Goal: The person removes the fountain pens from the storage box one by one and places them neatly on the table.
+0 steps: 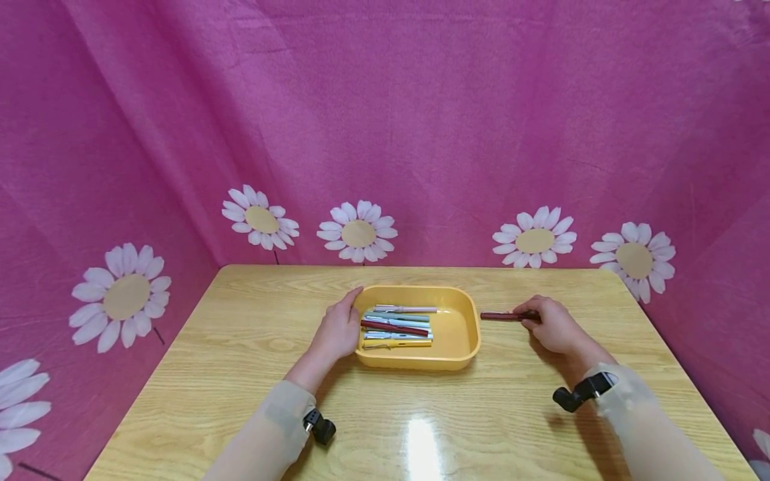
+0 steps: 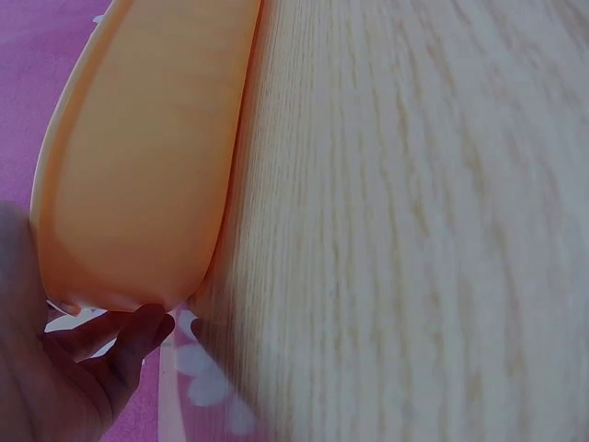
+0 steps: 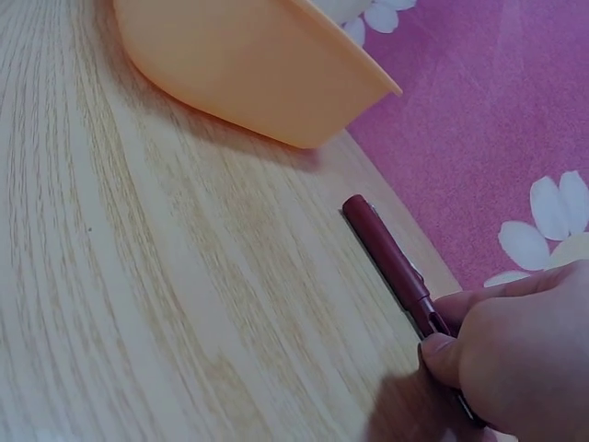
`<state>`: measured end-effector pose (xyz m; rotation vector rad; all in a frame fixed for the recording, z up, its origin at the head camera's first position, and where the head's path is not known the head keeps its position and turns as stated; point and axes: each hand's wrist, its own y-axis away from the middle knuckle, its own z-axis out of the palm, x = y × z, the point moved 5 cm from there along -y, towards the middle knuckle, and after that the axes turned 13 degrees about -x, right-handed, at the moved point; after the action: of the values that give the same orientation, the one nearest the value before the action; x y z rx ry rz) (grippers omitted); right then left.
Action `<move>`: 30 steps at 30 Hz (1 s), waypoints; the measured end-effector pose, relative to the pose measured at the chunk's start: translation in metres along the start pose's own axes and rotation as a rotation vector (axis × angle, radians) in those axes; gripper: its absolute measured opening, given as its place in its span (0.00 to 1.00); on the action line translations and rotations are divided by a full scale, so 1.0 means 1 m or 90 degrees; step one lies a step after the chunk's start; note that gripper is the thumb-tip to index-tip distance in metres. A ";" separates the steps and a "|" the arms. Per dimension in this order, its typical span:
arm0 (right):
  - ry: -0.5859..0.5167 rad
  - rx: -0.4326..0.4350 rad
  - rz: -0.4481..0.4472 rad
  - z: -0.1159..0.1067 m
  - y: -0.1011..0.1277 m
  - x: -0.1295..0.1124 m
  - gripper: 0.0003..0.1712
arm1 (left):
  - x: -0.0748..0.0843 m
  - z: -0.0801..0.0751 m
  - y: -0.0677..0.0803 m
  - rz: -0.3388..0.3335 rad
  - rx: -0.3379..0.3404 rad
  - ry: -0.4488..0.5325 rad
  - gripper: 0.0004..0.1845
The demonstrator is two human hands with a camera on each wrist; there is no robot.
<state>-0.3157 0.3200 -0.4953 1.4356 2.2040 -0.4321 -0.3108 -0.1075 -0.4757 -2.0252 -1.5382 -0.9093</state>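
Note:
A yellow plastic tray (image 1: 448, 364) stands on the table. In its left half lie several capped pens: a dark red pen (image 1: 394, 328), a yellow pen (image 1: 397, 343), a pale pink pen (image 1: 406, 309) and some light blue and greenish ones. At the tray's left end my left hand (image 1: 339, 327) holds the wall; in the left wrist view the fingertips (image 2: 152, 327) are at the tray's end. To the right of the tray, my right hand (image 1: 553, 326) pinches another dark red pen (image 3: 385, 253) between thumb and fingers, its capped end pointing toward the tray, close over the table.
The wooden table (image 1: 240, 374) reaches back to a pink curtain (image 1: 421, 133) with white daisies, which also hangs on both sides. Each wrist carries a small black camera, such as the right wrist camera (image 1: 583, 391). Light glares off the table's front.

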 end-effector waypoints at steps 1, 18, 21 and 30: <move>-0.002 -0.001 -0.001 0.000 0.000 0.000 0.13 | 0.000 0.000 0.000 0.001 0.001 -0.001 0.28; -0.016 0.041 -0.092 -0.023 -0.010 -0.060 0.19 | 0.001 0.000 0.002 -0.003 0.000 -0.002 0.27; -0.024 0.055 -0.133 -0.026 -0.015 -0.078 0.19 | 0.002 -0.001 0.001 -0.003 0.002 -0.002 0.27; -0.041 0.059 -0.184 -0.026 -0.024 -0.116 0.19 | 0.003 0.000 0.001 -0.007 -0.001 -0.001 0.27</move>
<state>-0.3039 0.2338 -0.4105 1.1312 2.3731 -0.6764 -0.3094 -0.1058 -0.4737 -2.0210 -1.5519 -0.9134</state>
